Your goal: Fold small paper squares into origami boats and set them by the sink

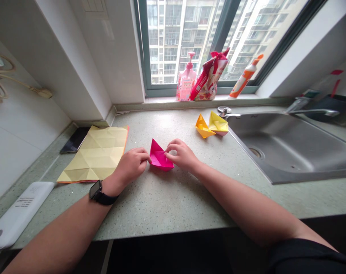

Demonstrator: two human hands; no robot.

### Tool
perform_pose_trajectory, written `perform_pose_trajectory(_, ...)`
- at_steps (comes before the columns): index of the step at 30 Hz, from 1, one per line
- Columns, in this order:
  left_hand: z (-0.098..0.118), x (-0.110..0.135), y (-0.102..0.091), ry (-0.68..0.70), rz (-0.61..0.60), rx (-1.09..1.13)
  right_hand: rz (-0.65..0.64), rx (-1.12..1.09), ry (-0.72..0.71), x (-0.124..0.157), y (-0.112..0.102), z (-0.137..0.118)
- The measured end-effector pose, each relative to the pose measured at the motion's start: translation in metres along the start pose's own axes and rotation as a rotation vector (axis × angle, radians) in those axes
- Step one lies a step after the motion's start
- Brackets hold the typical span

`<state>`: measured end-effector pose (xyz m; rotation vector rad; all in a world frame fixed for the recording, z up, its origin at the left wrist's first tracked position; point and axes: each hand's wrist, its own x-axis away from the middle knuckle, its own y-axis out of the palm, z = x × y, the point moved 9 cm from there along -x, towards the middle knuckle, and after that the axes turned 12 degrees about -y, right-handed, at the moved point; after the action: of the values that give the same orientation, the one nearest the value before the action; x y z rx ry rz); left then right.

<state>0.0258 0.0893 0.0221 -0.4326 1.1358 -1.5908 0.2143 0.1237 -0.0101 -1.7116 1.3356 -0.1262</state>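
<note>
Countertop (175, 201) bears pink boat (160, 158) pinched between both hands' fingers (145, 157).

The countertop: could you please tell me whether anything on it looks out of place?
Nothing is spilled or damaged. The white remote seems to overhang the counter at its front-left edge, and the dark phone is tucked against the creased yellow sheet.

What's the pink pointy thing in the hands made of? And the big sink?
The pink boat shape looks like thin matte paper: it has sharp folded creases and is pinched between the left hand and the right hand. The sink seems to be brushed steel: grey, with soft, blurry reflections.
</note>
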Motion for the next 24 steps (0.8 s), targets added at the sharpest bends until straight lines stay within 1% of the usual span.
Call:
perform_pose_trajectory(4, -0.002, 0.0, 0.001, -0.022, -0.003, -0.037, 0.005, 0.005, 0.024, 0.0, 0.0, 0.004)
perform_pose_trajectory(8, 0.009, 0.002, -0.005, 0.045, 0.016, 0.023, 0.025, -0.02, 0.01, -0.001, -0.002, 0.004)
perform_pose_trajectory(12, 0.019, 0.005, -0.009, 0.107, 0.034, 0.066, 0.078, -0.057, -0.003, -0.002, -0.008, 0.003)
perform_pose_trajectory(16, 0.021, 0.007, -0.009, 0.126, 0.058, 0.118, 0.161, -0.087, -0.021, -0.004, -0.017, 0.001)
perform_pose_trajectory(19, 0.018, 0.008, -0.012, 0.099, 0.121, 0.158, 0.229, -0.127, -0.014, -0.005, -0.024, 0.003)
perform_pose_trajectory(22, 0.015, 0.008, -0.013, 0.078, 0.168, 0.158, 0.317, -0.201, 0.035, -0.007, -0.032, 0.01)
perform_pose_trajectory(24, 0.015, 0.007, -0.009, 0.08, 0.168, 0.141, 0.397, -0.293, 0.088, -0.008, -0.039, 0.019)
